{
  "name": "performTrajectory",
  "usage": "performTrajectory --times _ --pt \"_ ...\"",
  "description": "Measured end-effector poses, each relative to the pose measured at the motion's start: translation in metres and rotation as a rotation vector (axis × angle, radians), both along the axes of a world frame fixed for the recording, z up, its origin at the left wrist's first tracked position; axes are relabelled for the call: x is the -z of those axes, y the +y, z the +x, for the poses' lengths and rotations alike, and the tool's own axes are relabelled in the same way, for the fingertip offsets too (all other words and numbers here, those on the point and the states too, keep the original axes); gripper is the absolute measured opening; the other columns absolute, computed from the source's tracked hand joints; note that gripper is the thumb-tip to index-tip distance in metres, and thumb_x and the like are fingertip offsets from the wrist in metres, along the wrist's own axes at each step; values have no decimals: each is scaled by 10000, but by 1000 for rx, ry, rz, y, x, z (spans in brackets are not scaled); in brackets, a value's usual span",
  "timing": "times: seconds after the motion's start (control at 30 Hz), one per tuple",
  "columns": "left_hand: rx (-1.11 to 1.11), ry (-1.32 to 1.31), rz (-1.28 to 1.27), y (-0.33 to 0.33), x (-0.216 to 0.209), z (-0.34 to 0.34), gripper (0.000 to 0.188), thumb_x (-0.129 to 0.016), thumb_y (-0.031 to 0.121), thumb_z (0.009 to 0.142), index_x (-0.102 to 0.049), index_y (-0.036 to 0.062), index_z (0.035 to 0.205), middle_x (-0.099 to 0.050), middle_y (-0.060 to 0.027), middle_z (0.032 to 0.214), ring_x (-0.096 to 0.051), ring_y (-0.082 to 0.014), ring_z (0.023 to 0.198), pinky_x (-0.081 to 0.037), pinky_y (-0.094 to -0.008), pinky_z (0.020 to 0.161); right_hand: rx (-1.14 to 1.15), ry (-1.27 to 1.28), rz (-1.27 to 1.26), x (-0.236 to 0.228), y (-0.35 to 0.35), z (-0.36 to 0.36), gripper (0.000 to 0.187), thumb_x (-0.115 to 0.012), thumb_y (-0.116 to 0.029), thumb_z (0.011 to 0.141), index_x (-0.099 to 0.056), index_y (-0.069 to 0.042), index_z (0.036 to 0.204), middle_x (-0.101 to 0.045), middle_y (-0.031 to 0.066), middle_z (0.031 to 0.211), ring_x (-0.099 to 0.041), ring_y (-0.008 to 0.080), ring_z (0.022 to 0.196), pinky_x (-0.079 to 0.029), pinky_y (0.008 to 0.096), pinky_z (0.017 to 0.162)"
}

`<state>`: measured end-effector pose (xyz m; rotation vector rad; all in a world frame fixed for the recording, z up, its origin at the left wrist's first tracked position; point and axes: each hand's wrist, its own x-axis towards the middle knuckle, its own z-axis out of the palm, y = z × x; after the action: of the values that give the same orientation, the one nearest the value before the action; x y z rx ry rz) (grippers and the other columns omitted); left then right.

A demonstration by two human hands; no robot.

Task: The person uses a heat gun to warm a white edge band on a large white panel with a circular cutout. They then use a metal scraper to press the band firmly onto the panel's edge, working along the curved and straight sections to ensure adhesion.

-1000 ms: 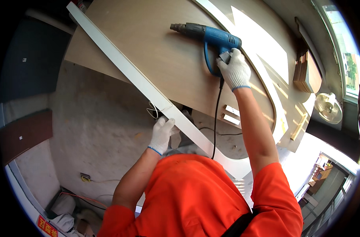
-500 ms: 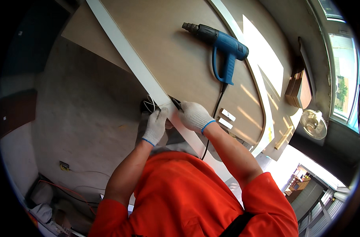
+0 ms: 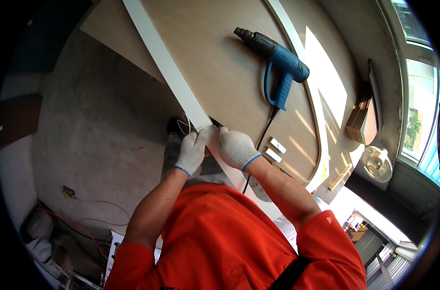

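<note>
A long white strip [image 3: 164,63] runs along the near edge of a brown board [image 3: 200,43] toward my body. My gloved left hand [image 3: 191,151] is closed on the strip's near part, thumb and fingers pressed together. Beside it a thin, pale curled sliver [image 3: 184,123] sticks up. My gloved right hand [image 3: 238,147] is closed around a slim black tool [image 3: 216,123] at the strip's other edge; most of the tool is hidden, so its kind does not show. Below both hands a pale, pinkish length of the strip [image 3: 225,166] continues toward my red shirt.
On the board lies a blue heat gun [image 3: 283,64], its black cord [image 3: 264,130] running past my right forearm. Two small white blocks [image 3: 274,154] sit near my right wrist. Farther right are a curved white strip [image 3: 316,111], stacked brown pieces [image 3: 362,118] and a fan [image 3: 377,163].
My view has tilted slightly, so the board and heat gun appear shifted right and down. Both hands remain at the strip, and less of the black tool shows.
</note>
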<state>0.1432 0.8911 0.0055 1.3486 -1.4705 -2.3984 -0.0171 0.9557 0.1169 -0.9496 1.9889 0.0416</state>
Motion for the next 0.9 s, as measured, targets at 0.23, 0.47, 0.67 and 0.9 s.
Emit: performTrajectory --times 0.23,0.47,0.67,0.9 --pt "-15 -25 8 -4 -21 -8 467 -508 408 1151 -727 -4 1134 -731 -47 906 -682 -116 730 -572 -289 639 -94 -11 -38 -7 10 0 346 -568 -281 1016 -606 57 1083 -746 315 911 -742 508 908 -587 578 826" --pt "-81 20 -29 1 -16 -8 438 -576 378 1136 -701 -38 1080 -711 -63 886 -681 -122 721 -592 -307 600 -1 -8 28 1 38 10 353 -582 -277 1006 -590 68 1076 -749 302 890 -750 493 876 -594 582 781" --pt "-95 75 -69 0 -17 -9 427 -583 372 1135 -691 -35 1064 -701 -53 877 -677 -123 719 -603 -304 632 -25 -29 149 -2 76 17 350 -574 -272 1010 -595 62 1111 -758 288 884 -764 470 883 -603 567 791" --pt "-123 52 -83 1 -24 -12 410 -567 354 1133 -707 -28 1082 -705 -53 834 -669 -127 683 -566 -317 589 90 -37 -52 1 12 -2 446 -586 -371 990 -689 57 1063 -750 335 983 -743 499 973 -594 536 902"
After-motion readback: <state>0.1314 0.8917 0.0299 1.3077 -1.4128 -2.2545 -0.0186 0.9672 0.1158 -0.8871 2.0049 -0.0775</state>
